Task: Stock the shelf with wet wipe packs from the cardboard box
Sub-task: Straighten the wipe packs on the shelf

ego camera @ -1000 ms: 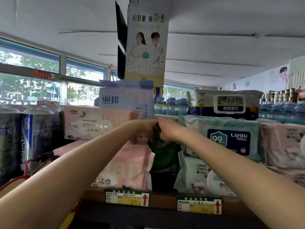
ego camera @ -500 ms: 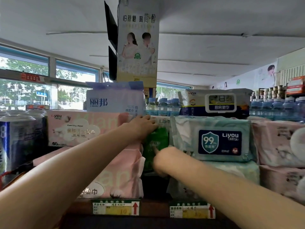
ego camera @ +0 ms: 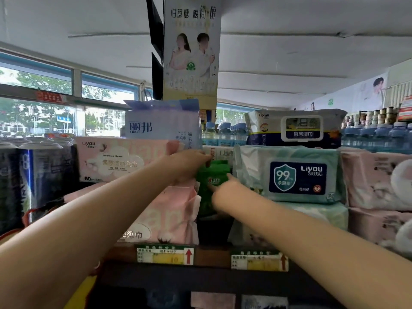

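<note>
A green pack (ego camera: 214,175) of wet wipes stands upright in a narrow gap on the shelf (ego camera: 209,256), near the middle of its front edge, wedged between pink tissue packs (ego camera: 171,215) on one side and a pale blue-green wipe pack (ego camera: 292,175) with a dark blue label on the other. The left hand (ego camera: 189,162) reaches in over the pack's upper left corner, fingers curled onto its top edge. The right hand (ego camera: 225,192) sits lower against the pack's front, one finger stretched out and pressing the wrapper while the others are folded; motion blur leaves it unclear whether that hand actually grips anything.

Behind the green pack lies a white pack (ego camera: 220,152) with brown lettering. Above the pink packs stands a light blue tissue bag (ego camera: 162,126). Over the blue-green pack rests a large white and navy wipe pack (ego camera: 296,128) with a lid flap. Dark packs with blue stripes (ego camera: 38,175) fill the shelf's left end, and more pink packs (ego camera: 376,179) its right end. Two price tags (ego camera: 165,254) hang on the front edge. Water bottles (ego camera: 225,132) stand behind, and a poster (ego camera: 191,47) hangs from the ceiling.
</note>
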Demonstrator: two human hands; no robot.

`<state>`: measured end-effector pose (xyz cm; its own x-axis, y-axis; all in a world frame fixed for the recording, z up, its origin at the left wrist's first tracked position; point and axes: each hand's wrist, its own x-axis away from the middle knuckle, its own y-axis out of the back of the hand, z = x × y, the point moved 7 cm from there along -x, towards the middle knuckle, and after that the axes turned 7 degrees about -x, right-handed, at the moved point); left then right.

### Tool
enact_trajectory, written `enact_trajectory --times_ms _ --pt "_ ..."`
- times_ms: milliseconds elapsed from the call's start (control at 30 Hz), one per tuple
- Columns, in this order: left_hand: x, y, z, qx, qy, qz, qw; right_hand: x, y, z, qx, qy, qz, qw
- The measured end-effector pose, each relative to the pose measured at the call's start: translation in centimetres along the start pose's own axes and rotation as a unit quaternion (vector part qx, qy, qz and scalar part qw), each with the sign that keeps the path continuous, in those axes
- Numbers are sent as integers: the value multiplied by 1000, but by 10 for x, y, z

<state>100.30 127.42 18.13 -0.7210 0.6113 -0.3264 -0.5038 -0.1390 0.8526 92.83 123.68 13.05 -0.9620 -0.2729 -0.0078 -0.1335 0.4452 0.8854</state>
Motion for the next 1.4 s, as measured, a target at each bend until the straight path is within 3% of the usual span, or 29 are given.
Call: enact_trajectory --times_ms 133,333,433,533,600,667,733,800,1000,1200,1400 --pt "7 10 2 10 0 -15 1000 3 -1 -10 54 -3 66 996" --pt "26 56 -7 97 -9 -138 986 49 63 -62 -14 2 -150 989" --pt "35 82 -17 154 -15 -217 964 66 69 -90 -60 -24 -186 980" --pt "42 102 -36 191 -56 -251 947 83 53 -113 -108 -56 -189 974" --pt "40 102 -48 212 -64 -230 948 92 43 -128 -139 -71 -200 967" --pt "37 90 -55 263 -15 -153 952 99 31 -142 -145 -93 -186 967" --pt "36 74 -62 326 29 -76 942 105 14 -152 -146 -120 -163 968" --pt "38 66 -71 370 35 -49 927 109 -2 -155 -129 -135 -149 971" --pt "40 50 -90 337 43 -11 940 114 -18 -154 -80 -134 -194 968" --pt "25 41 -90 339 44 -62 938 108 -27 -156 -33 -124 -211 969" --pt "25 48 -97 287 52 -77 953 111 -26 -168 -58 -101 -199 973"
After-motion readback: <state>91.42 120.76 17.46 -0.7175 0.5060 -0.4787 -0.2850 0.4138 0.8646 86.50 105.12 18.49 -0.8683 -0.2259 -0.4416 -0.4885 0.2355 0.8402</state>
